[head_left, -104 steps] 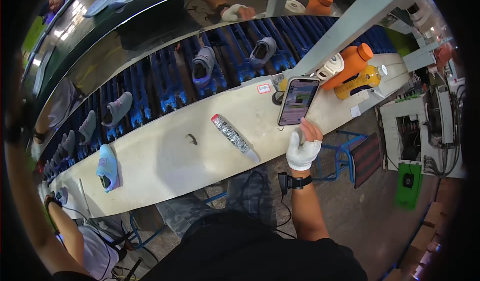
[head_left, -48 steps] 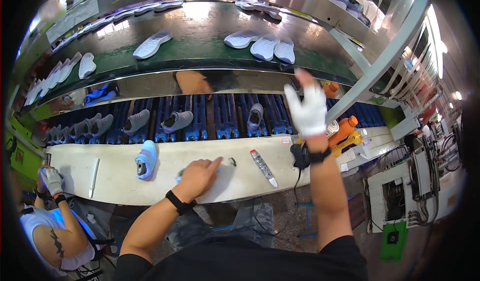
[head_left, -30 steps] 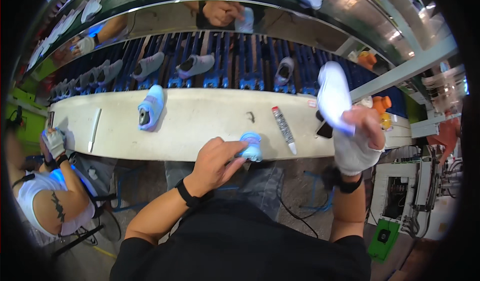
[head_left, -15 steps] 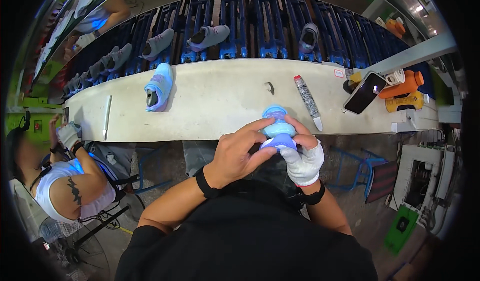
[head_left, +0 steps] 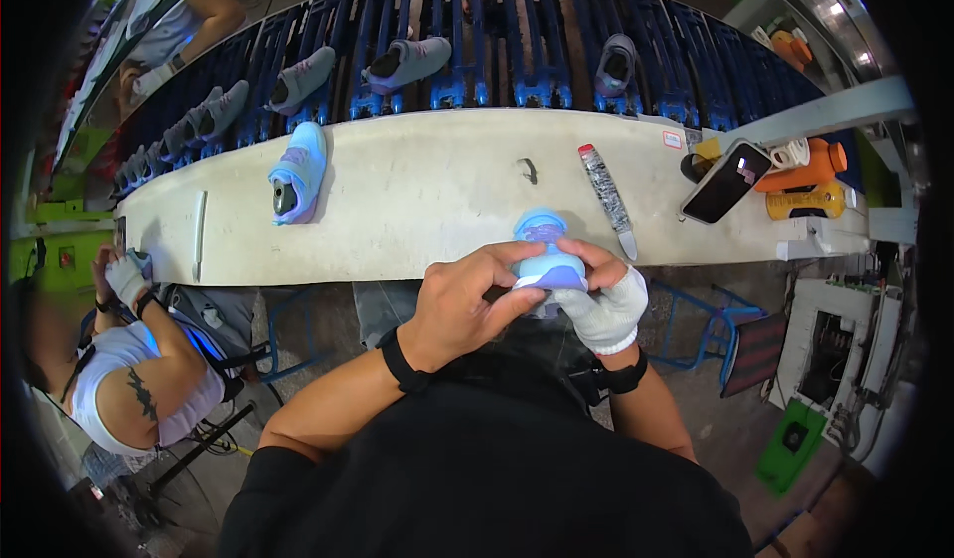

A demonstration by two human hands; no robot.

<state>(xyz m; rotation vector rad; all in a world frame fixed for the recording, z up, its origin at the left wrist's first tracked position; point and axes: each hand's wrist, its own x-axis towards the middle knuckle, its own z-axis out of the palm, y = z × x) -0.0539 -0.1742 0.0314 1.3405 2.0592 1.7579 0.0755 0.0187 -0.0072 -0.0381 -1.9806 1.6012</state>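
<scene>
A small blue shoe sits gripped between both hands at the near edge of the desk, the bare left hand closed over its side and the gloved right hand clamped beneath its heel. A second blue shoe, a tube and a phone lie on the desk, with grey shoes on the blue racks beyond

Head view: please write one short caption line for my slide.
Both hands, bare left hand and gloved right hand, hold a light-blue shoe over the workbench.
</scene>
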